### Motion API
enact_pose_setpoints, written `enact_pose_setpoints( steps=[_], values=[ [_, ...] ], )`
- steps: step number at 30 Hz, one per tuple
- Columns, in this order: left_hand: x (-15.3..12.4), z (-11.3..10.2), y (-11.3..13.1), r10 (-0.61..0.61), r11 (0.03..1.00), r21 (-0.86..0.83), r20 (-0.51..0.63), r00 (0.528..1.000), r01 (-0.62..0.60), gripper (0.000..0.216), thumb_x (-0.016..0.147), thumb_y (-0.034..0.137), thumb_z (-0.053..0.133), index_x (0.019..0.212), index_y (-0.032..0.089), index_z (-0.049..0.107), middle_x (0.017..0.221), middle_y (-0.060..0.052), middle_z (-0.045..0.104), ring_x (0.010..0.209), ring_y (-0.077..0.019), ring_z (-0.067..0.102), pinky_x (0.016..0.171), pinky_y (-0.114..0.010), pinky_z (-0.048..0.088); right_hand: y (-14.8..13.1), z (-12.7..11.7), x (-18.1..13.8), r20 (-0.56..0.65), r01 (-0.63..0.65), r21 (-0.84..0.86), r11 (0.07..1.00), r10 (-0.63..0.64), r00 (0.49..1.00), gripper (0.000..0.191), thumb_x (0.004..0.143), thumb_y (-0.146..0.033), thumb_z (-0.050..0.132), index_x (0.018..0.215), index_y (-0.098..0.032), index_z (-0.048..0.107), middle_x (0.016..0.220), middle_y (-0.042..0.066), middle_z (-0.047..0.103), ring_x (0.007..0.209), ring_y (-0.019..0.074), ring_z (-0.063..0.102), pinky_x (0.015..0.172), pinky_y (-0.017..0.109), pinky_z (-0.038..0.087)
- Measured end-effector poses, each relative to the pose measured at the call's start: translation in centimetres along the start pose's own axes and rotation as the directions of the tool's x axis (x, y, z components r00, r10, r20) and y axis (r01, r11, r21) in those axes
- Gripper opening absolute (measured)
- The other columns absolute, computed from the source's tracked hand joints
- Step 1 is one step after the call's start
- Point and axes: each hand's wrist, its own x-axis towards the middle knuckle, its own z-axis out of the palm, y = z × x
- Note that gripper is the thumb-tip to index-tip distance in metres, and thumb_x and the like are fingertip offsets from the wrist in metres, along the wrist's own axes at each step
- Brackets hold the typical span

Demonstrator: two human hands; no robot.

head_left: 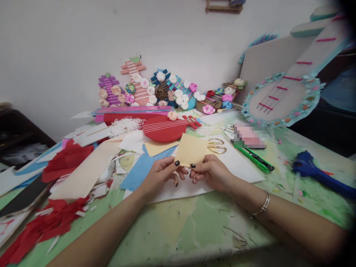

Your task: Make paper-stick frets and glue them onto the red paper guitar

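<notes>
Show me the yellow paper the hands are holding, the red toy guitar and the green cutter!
Yellow paper [194,150]: head view, middle of its flat face.
Red toy guitar [164,134]: head view, rounded body, below the white strings.
Green cutter [254,159]: head view, middle of its handle.

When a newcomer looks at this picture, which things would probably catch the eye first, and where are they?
Probably the pale yellow paper at the centre, pinched between the left hand and the right hand. Just beyond it lies a red lute-shaped model, with a row of flower-decorated models along the wall behind. At the right, a large pale instrument model with a turquoise edge stands tilted.
</notes>
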Motion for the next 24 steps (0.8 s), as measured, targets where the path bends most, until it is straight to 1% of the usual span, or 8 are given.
enact_pose_setpoints(
  steps=[2, 4, 7, 9, 13, 16, 20, 24],
  values=[
    [-0.1, -0.4, 0.1, -0.037, 0.994, -0.096, 0.073, 0.997, 0.044, 0.022, 0.081, 0.032, 0.056, 0.083, 0.011, 0.063, 0.083, -0.012, 0.067, 0.064, -0.0137, 0.059, 0.049, -0.021, 0.043, -0.2, -0.1, 0.1, 0.011, -0.036, 0.011, 0.999, 0.036, 0.999, 0.009, 0.054, -0.011, 0.070, 0.053, -0.004, 0.065, 0.050, 0.009, 0.065, 0.038, 0.0140, 0.060, 0.039, 0.017, 0.048],
    [-0.1, -0.8, 0.0, -0.075, 0.984, -0.154, 0.113, 0.991, 0.092, 0.022, 0.081, 0.031, 0.056, 0.085, 0.011, 0.064, 0.087, -0.014, 0.067, 0.065, -0.0143, 0.060, 0.049, -0.021, 0.043, -0.4, -0.2, 0.0, 0.031, -0.049, 0.009, 0.999, 0.049, 0.998, 0.008, 0.054, -0.011, 0.069, 0.052, -0.004, 0.064, 0.047, 0.009, 0.064, 0.035, 0.0130, 0.058, 0.036, 0.017, 0.047],
    [0.0, -1.1, -0.2, -0.130, 0.972, -0.182, 0.105, 0.986, 0.147, 0.020, 0.078, 0.028, 0.061, 0.087, 0.010, 0.065, 0.082, -0.013, 0.069, 0.062, -0.0129, 0.061, 0.048, -0.018, 0.043, -0.3, -0.2, -0.1, 0.044, -0.035, -0.017, 0.999, 0.036, 0.998, 0.009, 0.054, -0.012, 0.069, 0.051, -0.005, 0.064, 0.047, 0.009, 0.064, 0.033, 0.0126, 0.056, 0.034, 0.017, 0.046],
    [0.0, -1.1, -0.2, -0.145, 0.973, -0.171, 0.068, 0.987, 0.155, 0.017, 0.075, 0.025, 0.064, 0.082, 0.010, 0.064, 0.074, -0.011, 0.069, 0.056, -0.0115, 0.060, 0.047, -0.017, 0.042, -0.2, -0.1, -0.2, 0.036, -0.015, -0.032, 0.999, 0.016, 0.999, 0.010, 0.053, -0.012, 0.069, 0.050, -0.005, 0.063, 0.047, 0.009, 0.064, 0.032, 0.0128, 0.056, 0.033, 0.018, 0.046],
    [-0.1, -0.8, 0.2, -0.120, 0.988, -0.099, -0.023, 0.992, 0.117, 0.021, 0.074, 0.029, 0.065, 0.067, 0.011, 0.058, 0.060, -0.006, 0.065, 0.044, -0.0088, 0.055, 0.039, -0.016, 0.038, 0.1, 0.2, -0.3, 0.015, 0.030, -0.056, 0.998, -0.029, 0.999, 0.010, 0.052, -0.013, 0.068, 0.049, -0.005, 0.063, 0.047, 0.009, 0.064, 0.033, 0.0140, 0.056, 0.033, 0.019, 0.047],
    [-0.2, -0.5, 0.3, -0.101, 0.995, -0.030, -0.073, 0.992, 0.099, 0.025, 0.075, 0.033, 0.064, 0.065, 0.012, 0.054, 0.057, -0.005, 0.064, 0.040, -0.0077, 0.051, 0.036, -0.017, 0.034, 0.3, 0.3, -0.2, -0.014, 0.050, -0.073, 0.996, -0.051, 0.999, 0.010, 0.053, -0.013, 0.068, 0.050, -0.006, 0.063, 0.047, 0.009, 0.063, 0.032, 0.0142, 0.056, 0.034, 0.021, 0.048],
    [0.0, -0.3, 0.2, -0.077, 0.997, -0.015, -0.104, 0.992, 0.076, 0.022, 0.075, 0.031, 0.064, 0.072, 0.011, 0.055, 0.064, -0.007, 0.065, 0.048, -0.0100, 0.055, 0.042, -0.019, 0.040, 0.2, 0.1, 0.0, -0.049, 0.027, -0.047, 0.999, -0.030, 0.998, 0.007, 0.053, -0.010, 0.067, 0.049, -0.005, 0.063, 0.046, 0.009, 0.063, 0.033, 0.0125, 0.055, 0.035, 0.019, 0.047],
    [0.1, 0.1, 0.1, -0.001, 1.000, 0.000, -0.069, 0.998, 0.001, 0.025, 0.073, 0.032, 0.066, 0.084, 0.011, 0.057, 0.075, -0.007, 0.064, 0.056, -0.0111, 0.058, 0.046, -0.020, 0.043, -0.1, -0.2, 0.4, -0.045, -0.016, 0.036, 0.999, 0.017, 0.999, 0.002, 0.053, -0.006, 0.063, 0.051, -0.005, 0.063, 0.043, 0.007, 0.061, 0.031, 0.0097, 0.052, 0.033, 0.016, 0.042]
  ],
)
